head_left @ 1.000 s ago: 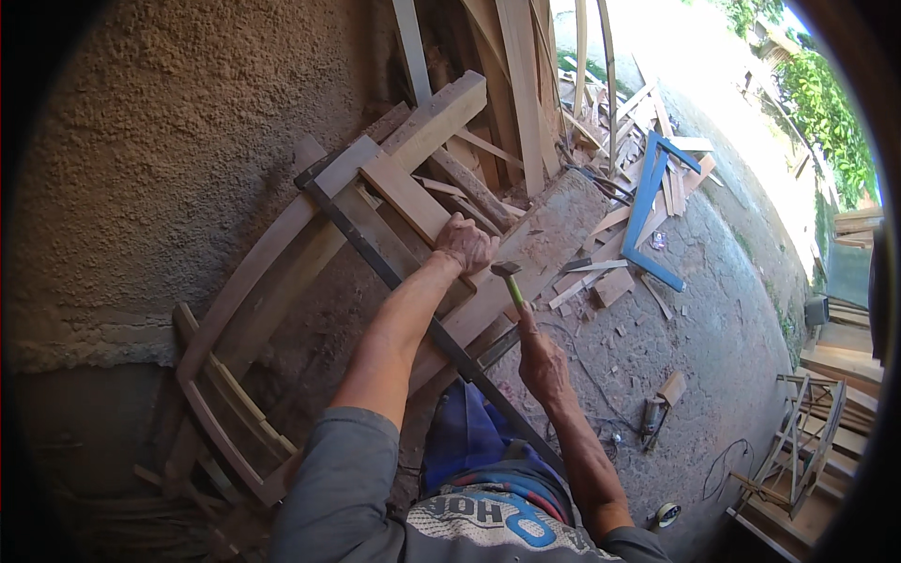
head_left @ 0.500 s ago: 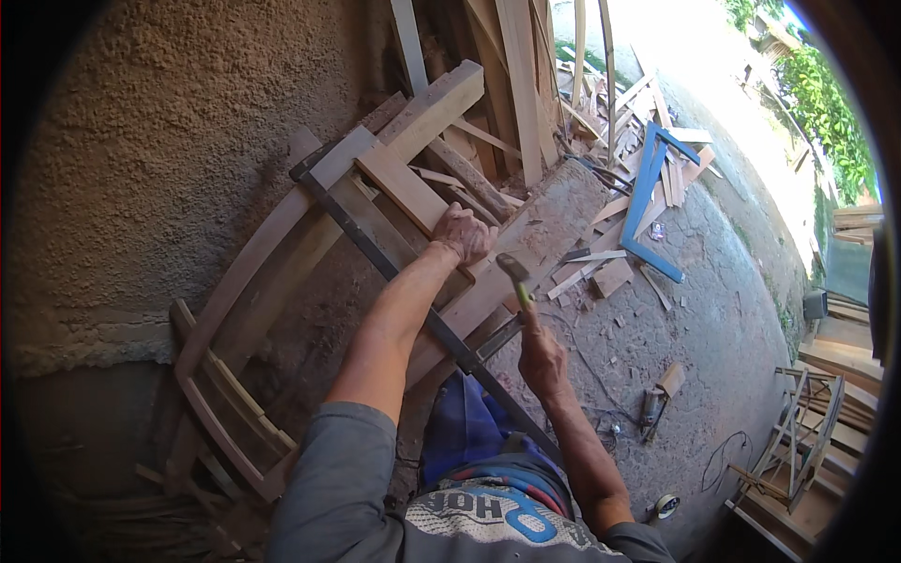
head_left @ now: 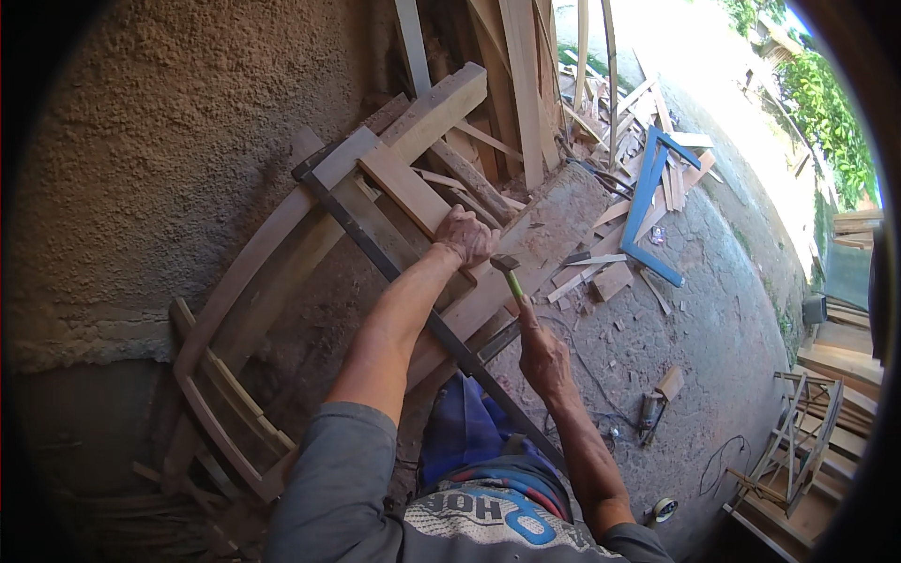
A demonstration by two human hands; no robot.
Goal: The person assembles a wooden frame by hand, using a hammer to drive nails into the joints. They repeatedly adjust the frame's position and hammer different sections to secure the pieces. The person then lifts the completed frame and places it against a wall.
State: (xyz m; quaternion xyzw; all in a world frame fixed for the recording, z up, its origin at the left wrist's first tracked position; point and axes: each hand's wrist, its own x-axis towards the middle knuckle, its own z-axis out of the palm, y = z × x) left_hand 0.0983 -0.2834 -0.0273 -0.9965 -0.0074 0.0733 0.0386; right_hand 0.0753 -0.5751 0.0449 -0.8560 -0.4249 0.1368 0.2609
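My right hand (head_left: 547,361) is wrapped round the green handle of a hammer (head_left: 512,278). The hammer's dark metal head is just right of my left hand (head_left: 466,236), by the end of a flat wooden board (head_left: 405,190). My left fingers are curled over that board and grip it; anything smaller under them is hidden. The board lies across a wooden frame with a long curved side piece (head_left: 246,249). A dark metal bar clamp (head_left: 361,246) runs diagonally over the frame, passing under my left forearm.
A thick beam (head_left: 436,113) and upright planks (head_left: 523,84) stand by the rough wall (head_left: 206,122). Offcuts and a blue angled frame (head_left: 642,202) lie on the ground to the right. A power tool (head_left: 651,413) and a roll (head_left: 664,509) sit lower right, near stacked boards (head_left: 840,352).
The hammer head has shifted slightly left, closer to my left hand, and looks sharper. My left hand keeps its place on the board.
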